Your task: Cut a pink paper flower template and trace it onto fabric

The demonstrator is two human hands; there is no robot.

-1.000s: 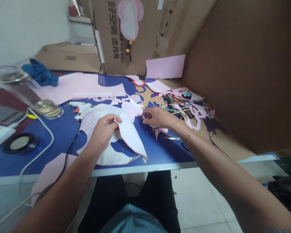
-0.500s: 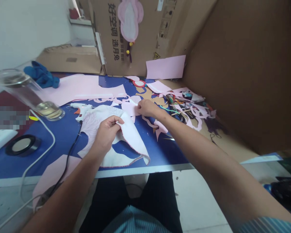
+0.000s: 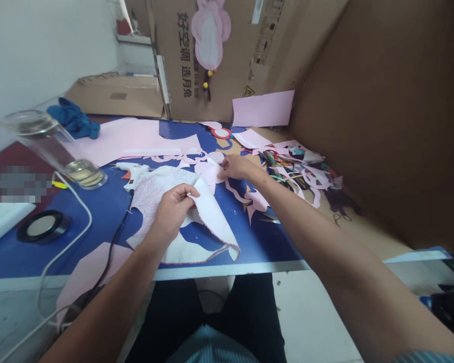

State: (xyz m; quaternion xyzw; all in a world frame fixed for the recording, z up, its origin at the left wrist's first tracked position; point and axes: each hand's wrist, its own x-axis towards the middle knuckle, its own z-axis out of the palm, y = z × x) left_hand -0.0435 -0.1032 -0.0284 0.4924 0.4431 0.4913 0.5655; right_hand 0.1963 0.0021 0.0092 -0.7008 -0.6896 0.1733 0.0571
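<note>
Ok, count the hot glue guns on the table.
1: the white glue gun lies on the blue table past the left hand, beside the glass. Paper scraps might hide others.

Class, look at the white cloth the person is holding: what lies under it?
The white cloth, pinched by the left hand, lies on the blue table, which shows through its gap. Whatever else sits beneath the cloth is covered.
</note>
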